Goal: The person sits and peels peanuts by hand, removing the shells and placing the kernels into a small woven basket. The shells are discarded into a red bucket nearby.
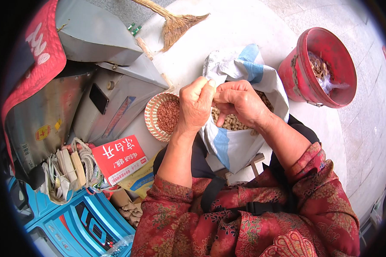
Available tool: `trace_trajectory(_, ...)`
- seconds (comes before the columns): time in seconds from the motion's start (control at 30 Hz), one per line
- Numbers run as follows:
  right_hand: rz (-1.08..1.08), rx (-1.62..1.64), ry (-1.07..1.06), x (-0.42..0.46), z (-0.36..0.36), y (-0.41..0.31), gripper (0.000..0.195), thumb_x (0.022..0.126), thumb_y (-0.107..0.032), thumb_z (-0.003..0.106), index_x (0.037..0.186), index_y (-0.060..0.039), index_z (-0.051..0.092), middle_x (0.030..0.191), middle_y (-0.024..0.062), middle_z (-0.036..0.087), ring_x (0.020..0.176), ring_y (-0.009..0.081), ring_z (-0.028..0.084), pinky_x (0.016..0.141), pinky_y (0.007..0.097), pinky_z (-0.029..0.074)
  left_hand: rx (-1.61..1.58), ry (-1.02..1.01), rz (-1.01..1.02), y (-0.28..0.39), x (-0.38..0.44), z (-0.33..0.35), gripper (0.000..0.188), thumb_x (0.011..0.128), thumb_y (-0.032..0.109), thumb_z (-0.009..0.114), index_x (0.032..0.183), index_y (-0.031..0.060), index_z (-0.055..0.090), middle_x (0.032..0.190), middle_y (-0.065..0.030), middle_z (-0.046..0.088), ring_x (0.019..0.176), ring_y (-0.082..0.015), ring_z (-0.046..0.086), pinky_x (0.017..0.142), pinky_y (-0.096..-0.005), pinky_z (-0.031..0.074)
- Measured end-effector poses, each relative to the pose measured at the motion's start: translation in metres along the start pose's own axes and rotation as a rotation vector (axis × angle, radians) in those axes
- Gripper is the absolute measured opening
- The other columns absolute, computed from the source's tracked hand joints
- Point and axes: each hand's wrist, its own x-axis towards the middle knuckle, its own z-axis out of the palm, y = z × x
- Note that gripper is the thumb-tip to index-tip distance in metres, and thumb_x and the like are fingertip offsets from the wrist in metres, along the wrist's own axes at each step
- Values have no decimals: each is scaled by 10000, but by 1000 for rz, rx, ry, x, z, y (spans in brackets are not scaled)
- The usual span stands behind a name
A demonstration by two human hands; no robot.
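My left hand (197,104) and my right hand (243,101) meet above an open woven sack (223,149), white with blue stripes. Thumbs and fingertips are pinched together on something small, apparently a peanut, almost wholly hidden by the fingers. Unshelled peanuts (233,122) fill the sack below my right hand, whose lower fingers hang loosely apart. Left of my left hand stands a round woven basket (150,117), holding reddish shelled peanut kernels (168,116). My left hand and wrist cover part of the basket's right side.
A red bucket (291,72) with plastic and debris inside stands at right. Up top lies a straw broom (177,29). On the left are a grey metal machine (96,35) with a smartphone (99,98) on it, a red printed carton (119,157), coiled rope (87,157) and a blue case (93,221).
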Motion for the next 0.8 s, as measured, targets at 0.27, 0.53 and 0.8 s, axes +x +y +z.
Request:
trace_trajectory(0.27,19,24,19,2,-3,-2,208,818,-95,531,664,37,581,583,22,481,486,95,471,488,302,543,-141,-36,-148,5,2,4,283,905,156,516,647,58,456,561,41,407,490,-28,350,410,-207,260)
trace_trajectory(0.53,-216,-491,229,7,-2,-6,259,874,-162,567,732,54,593,622,40,551,547,83,530,497,241,472,-385,-45,-280,5,6,-2,122,906,139,550,890,19,567,739,-2,567,490,-17,370,382,-150,238)
trace_trajectory(0.8,-203,-578,239,9,-4,-4,222,875,-142,564,795,61,602,608,54,555,534,88,516,494,265,432,-301,-44,-278,7,8,-7,136,852,37,575,974,-23,590,759,-24,589,494,-14,387,389,-137,260)
